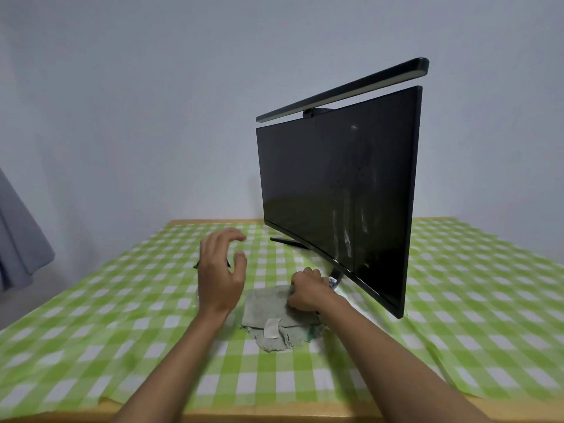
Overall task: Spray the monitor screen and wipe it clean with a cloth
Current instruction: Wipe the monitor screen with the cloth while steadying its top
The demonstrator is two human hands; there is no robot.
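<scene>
A black monitor (320, 184) stands on the table, angled to the right, its dark screen streaked with pale drip marks near the lower right. A grey cloth (268, 312) with a white label lies on the tablecloth in front of it. My right hand (308, 290) is closed on the cloth's far edge, close to the monitor's stand. My left hand (219, 270) hovers open, fingers curled and apart, over a mostly hidden spray bottle; only small dark and clear bits of it show at the hand's edges.
A green-and-white checked tablecloth (122, 315) covers the wooden table (274, 412). A black light bar (345, 90) sits on top of the monitor. Grey fabric (18, 239) hangs at the far left against the pale wall.
</scene>
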